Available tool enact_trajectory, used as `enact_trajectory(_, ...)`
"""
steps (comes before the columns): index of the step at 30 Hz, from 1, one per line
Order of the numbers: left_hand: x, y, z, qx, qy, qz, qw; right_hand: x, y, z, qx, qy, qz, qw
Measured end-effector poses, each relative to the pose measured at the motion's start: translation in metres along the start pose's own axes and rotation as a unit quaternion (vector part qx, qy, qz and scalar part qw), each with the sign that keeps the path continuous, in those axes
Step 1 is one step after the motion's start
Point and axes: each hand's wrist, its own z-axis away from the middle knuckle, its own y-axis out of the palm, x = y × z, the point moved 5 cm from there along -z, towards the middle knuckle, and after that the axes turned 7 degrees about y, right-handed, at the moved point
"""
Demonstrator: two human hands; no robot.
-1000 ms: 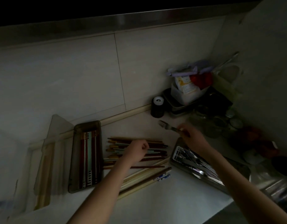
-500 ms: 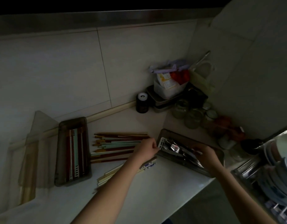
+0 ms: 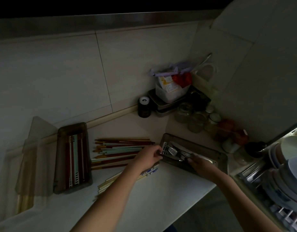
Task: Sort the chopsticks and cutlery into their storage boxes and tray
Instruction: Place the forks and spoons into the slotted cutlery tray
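Note:
A metal cutlery tray (image 3: 209,152) lies on the white counter at centre right, with forks and other cutlery (image 3: 175,151) inside. My left hand (image 3: 148,158) grips the tray's left end. My right hand (image 3: 201,165) rests in the tray, fingers closed on cutlery handles. A loose pile of brown, mint and cream chopsticks (image 3: 117,150) lies left of the tray. Further left, a dark storage box (image 3: 72,158) holds several chopsticks. A clear box (image 3: 27,166) with pale chopsticks stands at the far left. Pale wooden chopsticks (image 3: 121,178) lie under my left forearm.
Glass jars (image 3: 194,118), a black can (image 3: 144,107) and stacked containers (image 3: 171,92) crowd the back corner. A dish rack with plates and bowls (image 3: 281,166) sits at the right. The counter's front edge runs diagonally below my arms.
My right hand carried a fork from above the counter down into the tray. My left hand left the chopstick pile and took the tray's left end. The view has swung right.

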Motion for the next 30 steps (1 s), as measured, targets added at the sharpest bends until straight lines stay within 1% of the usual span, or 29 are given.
enact_trajectory(1, 0.002, 0.001, 0.001, 0.003, -0.001, 0.010, 1.000, 0.001, 0.000, 0.002, -0.015, -0.007, 0.012, 1.000)
enact_trajectory(3, 0.005, 0.002, 0.003, 0.009, -0.008, 0.034, 0.999, 0.000, 0.005, 0.007, -0.007, -0.010, 0.028, 1.000)
enact_trajectory(5, 0.008, 0.002, 0.004, 0.017, -0.014, 0.052, 0.998, -0.003, 0.010, 0.010, -0.002, 0.000, 0.080, 0.997)
enact_trajectory(7, 0.009, 0.001, 0.004, 0.024, -0.014, 0.055, 0.998, -0.003, 0.006, 0.012, -0.027, 0.001, 0.135, 0.990)
enact_trajectory(9, 0.008, 0.000, 0.005, 0.027, -0.015, 0.054, 0.998, -0.001, 0.005, 0.013, -0.022, -0.009, 0.149, 0.989)
enact_trajectory(11, 0.005, 0.001, 0.006, 0.014, -0.013, 0.047, 0.999, -0.002, 0.008, 0.012, -0.011, -0.019, 0.136, 0.990)
enact_trajectory(12, 0.003, 0.002, 0.008, -0.001, -0.007, 0.037, 0.999, -0.004, 0.008, 0.012, -0.025, -0.024, 0.119, 0.992)
enact_trajectory(13, 0.001, 0.003, 0.010, -0.021, 0.001, 0.019, 1.000, -0.003, 0.005, 0.013, -0.059, -0.033, 0.096, 0.993)
enact_trajectory(15, -0.001, 0.008, 0.015, -0.051, 0.010, -0.014, 0.999, 0.000, -0.008, 0.016, -0.153, -0.053, 0.052, 0.985)
enact_trajectory(17, -0.002, 0.013, 0.018, -0.055, 0.009, -0.023, 0.998, 0.004, -0.023, 0.018, -0.221, -0.078, 0.035, 0.971)
enact_trajectory(18, -0.002, 0.014, 0.018, -0.050, 0.006, -0.021, 0.999, 0.006, -0.028, 0.017, -0.226, -0.092, 0.032, 0.969)
enact_trajectory(19, -0.002, 0.014, 0.019, -0.045, 0.004, -0.020, 0.999, 0.008, -0.031, 0.016, -0.208, -0.100, 0.027, 0.973)
enact_trajectory(21, -0.003, 0.013, 0.021, -0.036, 0.009, -0.021, 0.999, 0.012, -0.026, 0.014, -0.106, -0.092, 0.025, 0.990)
enact_trajectory(22, -0.004, 0.013, 0.022, -0.033, 0.013, -0.020, 0.999, 0.015, -0.017, 0.015, -0.052, -0.093, 0.052, 0.993)
enact_trajectory(23, -0.003, 0.013, 0.022, -0.029, 0.016, -0.021, 0.999, 0.016, -0.008, 0.017, -0.019, -0.104, 0.095, 0.990)
enact_trajectory(24, -0.002, 0.014, 0.023, -0.020, 0.013, -0.026, 0.999, 0.015, 0.001, 0.017, -0.015, -0.114, 0.131, 0.985)
enact_trajectory(25, -0.002, 0.015, 0.024, -0.009, 0.008, -0.038, 0.999, 0.015, 0.006, 0.019, -0.040, -0.125, 0.148, 0.980)
enact_trajectory(27, 0.000, 0.015, 0.024, 0.004, -0.003, -0.060, 0.998, 0.013, 0.009, 0.019, -0.098, -0.129, 0.142, 0.976)
enact_trajectory(28, 0.000, 0.014, 0.024, 0.006, -0.005, -0.068, 0.998, 0.013, 0.011, 0.019, -0.116, -0.124, 0.141, 0.975)
enact_trajectory(30, 0.002, 0.017, 0.023, 0.012, -0.008, -0.078, 0.997, 0.014, 0.015, 0.019, -0.140, -0.121, 0.176, 0.967)
